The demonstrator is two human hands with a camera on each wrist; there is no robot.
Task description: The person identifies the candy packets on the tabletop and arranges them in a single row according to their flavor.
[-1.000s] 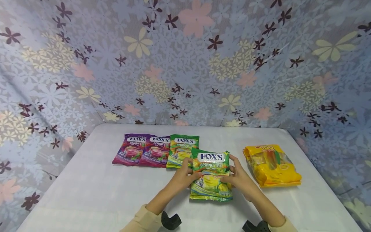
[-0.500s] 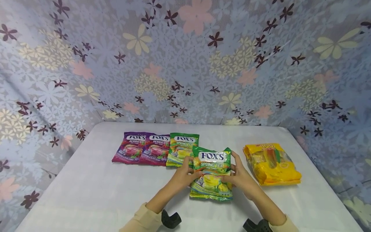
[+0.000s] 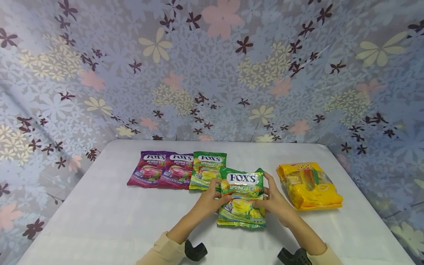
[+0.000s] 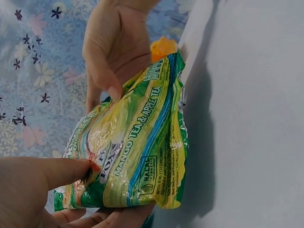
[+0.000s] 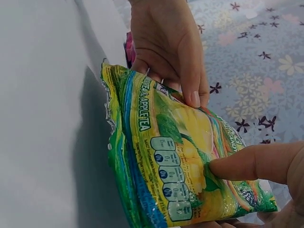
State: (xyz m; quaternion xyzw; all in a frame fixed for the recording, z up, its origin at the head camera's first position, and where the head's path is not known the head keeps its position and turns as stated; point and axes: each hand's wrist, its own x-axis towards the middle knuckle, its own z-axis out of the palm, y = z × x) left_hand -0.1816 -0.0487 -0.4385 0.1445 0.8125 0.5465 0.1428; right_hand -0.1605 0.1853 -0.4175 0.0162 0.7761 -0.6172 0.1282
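Both hands hold a green and yellow Fox's Spring Tea candy bag (image 3: 241,198) by its two sides, its printed front facing up toward the head camera. My left hand (image 3: 208,200) grips the left edge, thumb on the front and fingers behind. On the right edge my right hand (image 3: 273,201) grips in the same way. In the left wrist view the bag (image 4: 137,147) is tilted, with its bottom seam close over the white surface and a shadow beside it. The right wrist view shows the right thumb pressing the front of the bag (image 5: 175,156).
Behind the hands lie two purple Fox's Berries candy bags (image 3: 148,170) (image 3: 176,172) and another green Spring Tea bag (image 3: 206,167), in an overlapping row. A yellow candy bag (image 3: 309,187) lies to the right on the white table (image 3: 109,217). Flowered cloth (image 3: 212,73) surrounds the table.
The hands and the held bag stay almost still. The whole head view shifts very slightly; the other bags keep their places on the table.
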